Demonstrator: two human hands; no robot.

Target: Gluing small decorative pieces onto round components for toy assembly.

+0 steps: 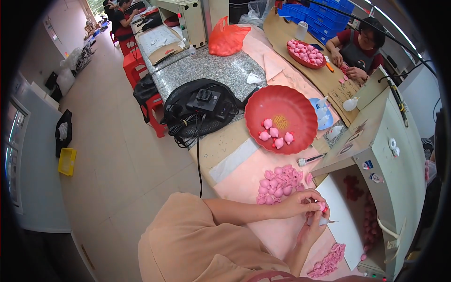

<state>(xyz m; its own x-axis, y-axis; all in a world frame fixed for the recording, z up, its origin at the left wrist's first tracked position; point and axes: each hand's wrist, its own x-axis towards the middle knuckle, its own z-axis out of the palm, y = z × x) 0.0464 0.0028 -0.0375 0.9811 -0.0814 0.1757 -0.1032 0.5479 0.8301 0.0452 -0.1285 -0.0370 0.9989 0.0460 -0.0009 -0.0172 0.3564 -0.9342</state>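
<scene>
Close together over the pink-covered bench, both my hands are closed at a small pink piece with red bits (322,207). My left hand (300,203) pinches the piece between its fingertips. Just below, my right hand (310,230) is wrapped around the lower side of it. A pale, whitish thing with a thin pointed tip (323,221) shows at the right hand's fingers; its kind is unclear. Beside my left forearm lies a pile of pink rounded and flat pieces (280,184). Another heap of flat pink pieces (329,261) is near my right forearm.
A red scalloped tray (300,105) holds several pink round pieces. A brush-like tool (311,160) lies by a pale open-fronted box (399,155) with pink and red pieces inside. A black bag with a device (204,101) sits left. A co-worker (364,47) sits across.
</scene>
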